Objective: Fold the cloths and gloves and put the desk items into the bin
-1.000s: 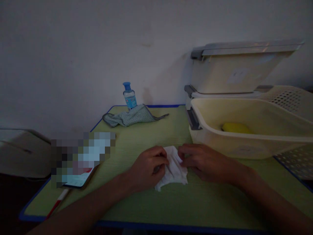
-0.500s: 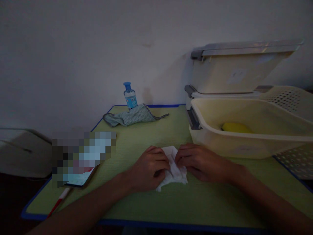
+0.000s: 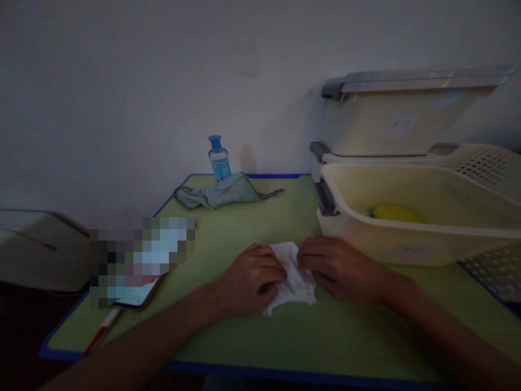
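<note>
A crumpled white tissue (image 3: 293, 279) lies on the green tabletop (image 3: 244, 345) between my two hands. My left hand (image 3: 254, 279) pinches its left side, fingers curled and thumb tucked beneath. On the opposite side, my right hand (image 3: 336, 267) grips the tissue's right edge with bent fingers; its thumb is mostly hidden. Between the hands the tissue is creased, and its lower edge looks ragged.
Behind my right hand stands an open cream bin (image 3: 407, 244) holding a yellow object (image 3: 396, 213). A lidded box (image 3: 366, 122) is behind it. A blue-capped bottle (image 3: 220, 163) and grey-green cloth (image 3: 220, 194) sit at the back. Leftward lies a partly pixelated phone (image 3: 138, 293).
The whole view has shifted slightly. My hands have drawn a little farther apart, and more of the tissue shows spread between them. Both keep their hold.
</note>
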{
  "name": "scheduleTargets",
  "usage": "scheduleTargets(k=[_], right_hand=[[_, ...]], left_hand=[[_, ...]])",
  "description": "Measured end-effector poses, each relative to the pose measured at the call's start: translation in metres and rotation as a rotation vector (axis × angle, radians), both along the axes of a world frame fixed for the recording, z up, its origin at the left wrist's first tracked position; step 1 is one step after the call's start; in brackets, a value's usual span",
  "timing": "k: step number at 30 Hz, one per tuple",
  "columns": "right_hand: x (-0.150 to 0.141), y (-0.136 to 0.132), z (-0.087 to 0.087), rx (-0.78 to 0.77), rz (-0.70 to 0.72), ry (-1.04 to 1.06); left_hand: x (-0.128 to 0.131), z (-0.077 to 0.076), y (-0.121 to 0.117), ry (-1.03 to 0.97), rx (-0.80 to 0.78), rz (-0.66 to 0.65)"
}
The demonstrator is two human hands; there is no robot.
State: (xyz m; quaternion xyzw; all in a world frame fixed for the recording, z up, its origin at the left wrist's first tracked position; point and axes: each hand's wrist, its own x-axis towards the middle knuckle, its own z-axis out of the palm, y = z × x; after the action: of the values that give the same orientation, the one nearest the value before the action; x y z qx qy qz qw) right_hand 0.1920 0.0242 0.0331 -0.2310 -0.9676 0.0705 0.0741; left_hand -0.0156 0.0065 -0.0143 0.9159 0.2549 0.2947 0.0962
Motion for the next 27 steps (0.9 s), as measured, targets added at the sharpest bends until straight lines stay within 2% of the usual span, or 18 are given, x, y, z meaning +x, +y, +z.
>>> scheduleTargets(k=[6, 9, 14, 17, 19, 23, 27], right_hand=[[-0.004, -0.003, -0.003, -0.083, 0.017, 0.011], [-0.006, -0.002, -0.006, -0.154, 0.017, -0.027], [-0.007, -0.002, -0.006, -0.175, 0.006, -0.006], [-0.008, -0.002, -0.007, -0.150, 0.066, 0.039], [-0.009, -0.002, -0.008, -0.167, 0.104, 0.051], [-0.010, -0.001, -0.008, -0.220, 0.109, 0.048], [-0.010, -0.001, -0.008, -0.219, 0.095, 0.021]], left_hand=[[-0.001, 0.000, -0.001, -0.022, -0.034, -0.006], [0.000, 0.001, 0.001, -0.097, -0.081, -0.016], [-0.003, 0.005, 0.011, -0.319, -0.303, 0.085], [-0.009, 0.010, 0.016, -0.373, -0.401, 0.166], [-0.014, 0.016, 0.018, -0.316, -0.421, 0.144], [-0.024, 0.033, 0.015, -0.054, -0.429, -0.007], [-0.029, 0.040, 0.012, 0.149, -0.430, -0.047]])
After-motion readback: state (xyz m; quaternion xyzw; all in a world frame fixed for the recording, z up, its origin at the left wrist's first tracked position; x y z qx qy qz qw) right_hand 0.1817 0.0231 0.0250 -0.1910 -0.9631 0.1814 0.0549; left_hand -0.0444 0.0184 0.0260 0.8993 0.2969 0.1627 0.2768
